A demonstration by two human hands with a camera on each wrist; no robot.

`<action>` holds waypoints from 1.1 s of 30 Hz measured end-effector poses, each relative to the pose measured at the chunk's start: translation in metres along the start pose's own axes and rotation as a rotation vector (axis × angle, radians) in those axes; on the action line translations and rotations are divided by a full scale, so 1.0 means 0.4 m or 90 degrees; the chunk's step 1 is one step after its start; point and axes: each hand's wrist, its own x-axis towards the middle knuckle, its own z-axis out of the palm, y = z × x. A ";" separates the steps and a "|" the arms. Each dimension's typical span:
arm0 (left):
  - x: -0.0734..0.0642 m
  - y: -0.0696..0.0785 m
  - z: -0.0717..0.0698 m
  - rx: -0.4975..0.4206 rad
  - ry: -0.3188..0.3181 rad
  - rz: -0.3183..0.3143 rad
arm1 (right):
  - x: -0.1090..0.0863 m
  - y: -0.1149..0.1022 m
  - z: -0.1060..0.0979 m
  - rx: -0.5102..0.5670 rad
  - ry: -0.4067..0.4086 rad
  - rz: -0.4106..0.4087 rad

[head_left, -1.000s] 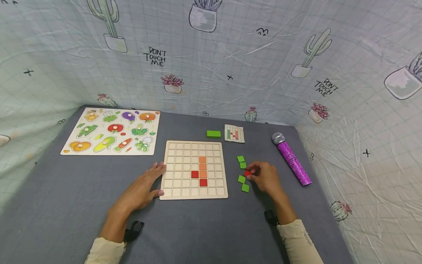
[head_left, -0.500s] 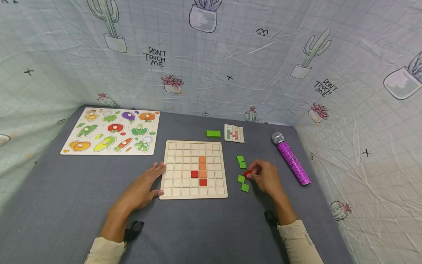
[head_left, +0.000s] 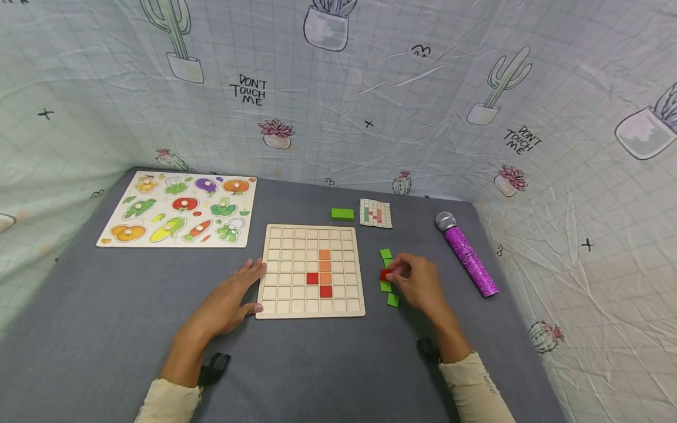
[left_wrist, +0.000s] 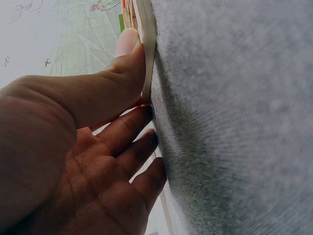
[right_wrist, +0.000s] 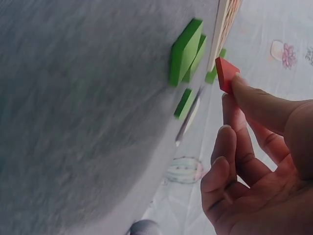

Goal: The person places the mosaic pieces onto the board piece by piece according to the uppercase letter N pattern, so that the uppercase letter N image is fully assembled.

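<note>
My right hand (head_left: 420, 283) pinches a red square tile (right_wrist: 226, 74) between thumb and index finger, lifted off the table in the right wrist view. Under and around it lie several green tiles (head_left: 393, 300), partly covered by the hand and the red tile. A wooden grid board (head_left: 285, 296) sits in the middle of the table, with orange tiles (head_left: 325, 266) in one column and two red tiles (head_left: 312, 278) below and beside them. At the board's left edge rests my left hand (head_left: 224, 305), fingers extended, its thumb (left_wrist: 128, 44) touching the rim.
Behind the board are a green block (head_left: 342, 214) and a small pattern card (head_left: 375, 213). A purple glittery microphone (head_left: 468, 255) lies at the right. A vegetable puzzle board (head_left: 177, 210) occupies the back left. A printed cloth (head_left: 328, 94) hangs behind the grey table (head_left: 317, 370).
My right hand has picked up the red tile and moved it slightly left, over the green tiles. The left hand has stayed at the board's edge.
</note>
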 end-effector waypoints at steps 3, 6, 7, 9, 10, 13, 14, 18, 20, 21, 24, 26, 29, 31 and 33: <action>0.001 0.001 0.000 0.001 0.000 -0.002 | 0.002 -0.016 0.009 0.004 -0.009 0.001; 0.001 0.001 0.000 0.002 0.001 -0.003 | 0.004 -0.033 0.019 0.007 -0.020 0.000; 0.001 0.002 0.000 0.002 0.000 -0.003 | 0.006 -0.038 0.022 0.009 -0.023 -0.003; 0.001 0.002 0.000 0.000 -0.001 -0.002 | 0.008 -0.049 0.031 0.012 -0.027 -0.010; 0.001 0.002 0.000 0.000 -0.001 -0.002 | 0.009 -0.055 0.034 0.013 -0.029 -0.012; 0.000 0.002 -0.001 -0.003 -0.001 -0.001 | 0.015 -0.074 0.045 0.012 -0.033 -0.016; 0.000 0.001 0.000 -0.004 -0.001 0.000 | 0.017 -0.082 0.048 0.010 -0.036 -0.016; 0.000 0.001 0.000 -0.004 0.001 0.002 | 0.025 -0.115 0.056 0.012 -0.044 -0.016; 0.000 0.001 0.000 -0.004 0.001 0.002 | 0.028 -0.132 0.060 0.015 -0.047 -0.024; 0.000 0.001 0.000 -0.004 0.001 0.002 | 0.030 -0.139 0.063 0.018 -0.048 -0.029; 0.000 0.001 0.000 -0.004 0.000 0.000 | 0.037 -0.160 0.071 0.022 -0.050 -0.046; 0.000 0.001 0.000 -0.004 -0.001 -0.002 | 0.043 -0.171 0.078 0.026 -0.055 -0.054; 0.001 0.000 0.001 -0.002 -0.001 -0.002 | 0.052 -0.187 0.090 0.032 -0.060 -0.062; 0.000 -0.001 0.001 -0.002 -0.001 -0.001 | 0.058 -0.198 0.098 0.033 -0.065 -0.067; 0.000 -0.002 0.001 -0.003 -0.001 0.000 | 0.063 -0.210 0.106 0.034 -0.069 -0.071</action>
